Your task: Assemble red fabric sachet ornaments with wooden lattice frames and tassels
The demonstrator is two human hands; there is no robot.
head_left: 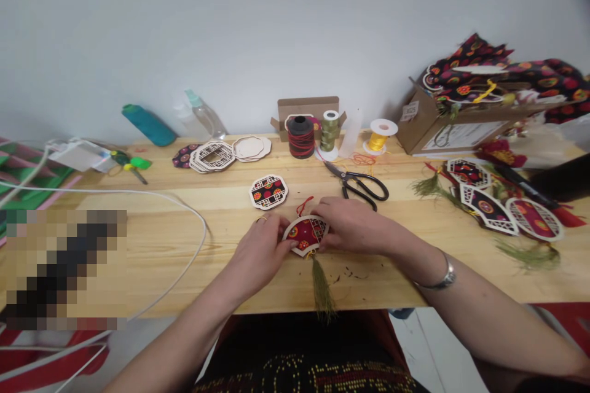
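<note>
Between my two hands is a fan-shaped pendant (303, 235) with a pale wooden frame, dark red patterned cloth and a lattice at its right side. A red cord loop (304, 205) rises from its top, and an olive green tassel (323, 288) hangs from its bottom past the table edge. My left hand (263, 244) pinches the pendant's left edge. With fingers closed over the right edge, my right hand (351, 225) grips the lattice end. Just behind lies an eight-lobed patterned piece (268, 191), and black-handled scissors (357, 184) rest beyond my right hand.
Thread spools (301, 137) stand by the wall before a small carton (308, 104). Stacked wooden frames (212, 156) lie back left. A cardboard box (454, 123) of cloth and finished pendants (489, 209) occupy the right. A white cable (203, 227) curves across the left side.
</note>
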